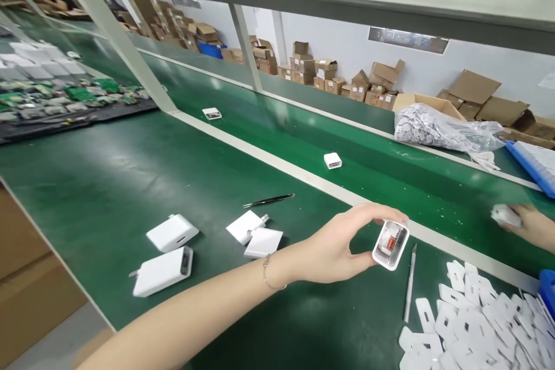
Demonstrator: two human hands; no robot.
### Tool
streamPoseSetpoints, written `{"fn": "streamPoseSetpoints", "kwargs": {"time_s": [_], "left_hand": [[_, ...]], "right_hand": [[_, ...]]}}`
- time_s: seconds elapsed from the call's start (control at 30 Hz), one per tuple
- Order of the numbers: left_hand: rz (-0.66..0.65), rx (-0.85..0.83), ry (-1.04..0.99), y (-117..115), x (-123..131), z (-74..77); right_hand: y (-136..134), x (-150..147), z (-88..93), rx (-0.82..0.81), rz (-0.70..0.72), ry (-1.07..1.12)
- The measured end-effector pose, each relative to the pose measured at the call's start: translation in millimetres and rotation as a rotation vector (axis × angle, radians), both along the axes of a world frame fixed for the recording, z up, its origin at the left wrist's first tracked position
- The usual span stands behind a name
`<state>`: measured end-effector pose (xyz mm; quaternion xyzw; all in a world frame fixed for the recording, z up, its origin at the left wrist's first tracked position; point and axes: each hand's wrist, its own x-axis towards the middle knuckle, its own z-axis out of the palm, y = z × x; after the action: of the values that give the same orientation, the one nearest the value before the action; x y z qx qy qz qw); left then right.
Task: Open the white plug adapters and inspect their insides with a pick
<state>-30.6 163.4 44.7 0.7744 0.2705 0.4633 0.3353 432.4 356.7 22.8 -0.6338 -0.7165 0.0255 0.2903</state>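
Observation:
My left hand reaches across the green bench mat and grips a white charger housing between thumb and fingers. Its open end faces me, with an orange part inside. My right hand is at the far right edge, over the conveyor belt, and closed on a small white part. A thin knife-like tool lies just right of the held housing. Several white flat covers are heaped at the lower right.
Several white charger housings lie on the mat left of my arm, with black tweezers behind them. Two white pieces ride the belt. A plastic bag, blue tray, circuit boards and cardboard boxes surround.

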Motion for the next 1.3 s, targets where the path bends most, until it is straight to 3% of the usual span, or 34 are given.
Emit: {"fn": "streamPoseSetpoints", "kwargs": {"time_s": [0.17,0.27,0.37,0.43,0.5,0.67,0.77,0.87,0.97,1.07,1.17,1.3], "left_hand": [[-0.018,0.009,-0.061,-14.4,12.5,-2.9],[-0.015,-0.03,-0.06,-31.9,18.8,-6.1],[0.011,-0.052,-0.043,-59.6,10.5,-8.6],[0.054,-0.044,0.008,-81.8,-6.7,-12.3],[0.135,0.0,0.114,-103.7,-30.3,-20.1],[0.346,0.087,0.32,-141.7,-71.2,-56.0],[0.368,0.036,0.26,-150.9,-64.4,-70.4],[0.326,0.002,0.132,-153.3,-48.0,-73.5],[0.278,-0.024,-0.004,-154.1,-35.1,-72.2],[0.253,-0.035,-0.09,-154.7,-25.5,-71.9],[0.26,-0.009,-0.13,-152.8,-14.8,-74.5],[0.361,0.2,-0.118,-146.3,1.7,-80.9]], "right_hand": [[-95.0,-125.0,24.5,-0.169,0.559,-0.152],[-147.5,-209.7,14.7,-0.29,0.833,-0.223],[-173.4,-257.8,-4.2,-0.363,0.9,-0.273],[-181.4,-258.8,-11.1,-0.381,0.865,-0.287],[-191.4,-239.1,-10.7,-0.376,0.766,-0.288],[-245.6,-181.4,-9.8,-0.388,0.449,-0.341],[-274.2,-178.9,-27.9,-0.4,0.375,-0.381],[-283.5,-187.8,-44.3,-0.372,0.328,-0.38],[-283.4,-195.1,-43.8,-0.329,0.298,-0.343],[-292.2,-204.9,-32.8,-0.275,0.254,-0.109],[-318.0,-226.0,-24.5,-0.211,0.263,0.309],[-364.6,-267.6,-20.8,-0.186,0.126,0.781]]}}
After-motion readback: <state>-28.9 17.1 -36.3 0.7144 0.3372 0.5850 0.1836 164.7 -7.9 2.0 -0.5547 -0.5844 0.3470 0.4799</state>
